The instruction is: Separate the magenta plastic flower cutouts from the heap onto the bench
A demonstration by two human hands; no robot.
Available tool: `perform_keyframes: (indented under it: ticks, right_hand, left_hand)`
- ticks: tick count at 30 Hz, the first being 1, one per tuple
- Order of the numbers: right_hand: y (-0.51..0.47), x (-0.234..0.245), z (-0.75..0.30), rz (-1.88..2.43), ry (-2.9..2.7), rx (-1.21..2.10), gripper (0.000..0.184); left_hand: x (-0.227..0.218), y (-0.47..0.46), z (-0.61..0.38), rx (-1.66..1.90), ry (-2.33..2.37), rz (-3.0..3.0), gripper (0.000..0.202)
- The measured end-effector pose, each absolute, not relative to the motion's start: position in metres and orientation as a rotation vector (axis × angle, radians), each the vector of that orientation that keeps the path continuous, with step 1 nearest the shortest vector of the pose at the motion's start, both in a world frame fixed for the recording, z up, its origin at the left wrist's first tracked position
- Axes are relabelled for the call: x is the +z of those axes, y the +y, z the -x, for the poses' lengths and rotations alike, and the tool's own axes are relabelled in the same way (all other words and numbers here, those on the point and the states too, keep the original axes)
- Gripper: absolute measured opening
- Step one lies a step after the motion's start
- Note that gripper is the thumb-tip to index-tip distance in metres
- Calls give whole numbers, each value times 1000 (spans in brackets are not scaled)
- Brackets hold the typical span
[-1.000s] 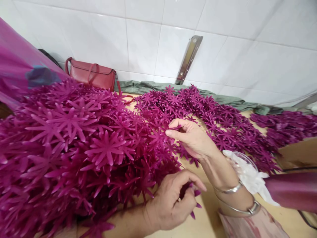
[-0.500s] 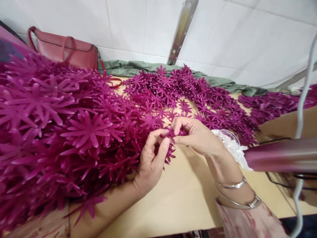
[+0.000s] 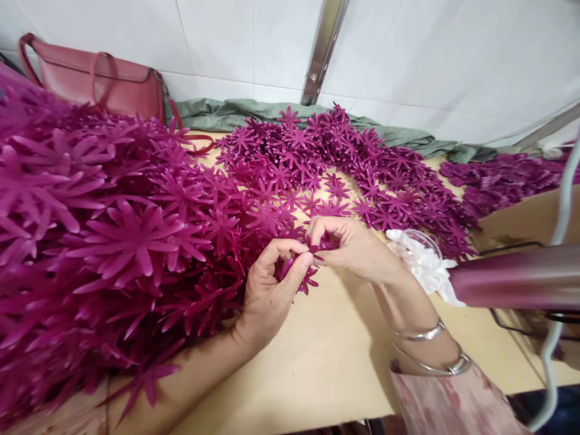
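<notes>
My left hand (image 3: 269, 296) is closed, its thumb and index fingertip pinching a small magenta artificial flower petal piece (image 3: 313, 249). From the other side, the thumb and bent index finger of my right hand (image 3: 357, 249) pinch the same piece, and the fingertips nearly meet. The fingers cover most of it. More magenta petals show below and behind my left fingers; whether they join the held piece I cannot tell. A large heap of star-shaped magenta flower pieces (image 3: 136, 238) rises beside my left forearm. One of them lies over that forearm.
A second spread of flower pieces (image 3: 299, 142) lies behind my hands. White strips (image 3: 423, 269) sit right of my right hand, beside a shiny purple cylinder (image 3: 521, 275) and a hanging pale cable (image 3: 562, 211). A red handbag (image 3: 99, 78) and green cloth (image 3: 254, 112) line the wall.
The view has shifted slightly, so the bag and heap sit further left. My fingertips have closed in a little more around the small piece; both hands stay in nearly the same place.
</notes>
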State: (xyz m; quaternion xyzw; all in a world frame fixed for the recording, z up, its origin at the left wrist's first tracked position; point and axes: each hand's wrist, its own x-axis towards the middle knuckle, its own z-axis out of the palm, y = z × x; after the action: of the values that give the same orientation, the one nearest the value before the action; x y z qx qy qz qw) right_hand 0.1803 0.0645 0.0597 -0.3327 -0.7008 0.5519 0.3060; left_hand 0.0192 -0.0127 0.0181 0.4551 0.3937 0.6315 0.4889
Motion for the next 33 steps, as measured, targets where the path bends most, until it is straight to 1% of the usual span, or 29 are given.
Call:
perform_keyframes:
  ticks: [5, 9, 14, 21, 26, 30, 33]
  right_hand:
    - [68, 63, -193, 824, -1938, 1667, 21]
    - [70, 60, -194, 875, -1862, 1716, 25]
    - [70, 57, -192, 886, -1885, 1716, 32]
    - [69, 63, -195, 852, -1932, 1675, 33]
    - [67, 57, -194, 884, -1771, 1684, 28]
    - [66, 57, -194, 939, -1632, 1705, 29]
    - [71, 61, -198, 962, -1443, 1555, 32]
  left_hand:
    - [19, -11, -15, 1551, 1059, -1101, 12]
    - [16, -9, -14, 1556, 1053, -1105, 9]
    - [17, -9, -15, 1528, 1035, -1075, 17]
    - [20, -13, -16, 1429, 985, -1013, 30]
    - [16, -12, -16, 1410, 1008, -991, 26]
    - [14, -13, -15, 1401, 1006, -983, 24]
    - [15, -13, -14, 1423, 1043, -1023, 24]
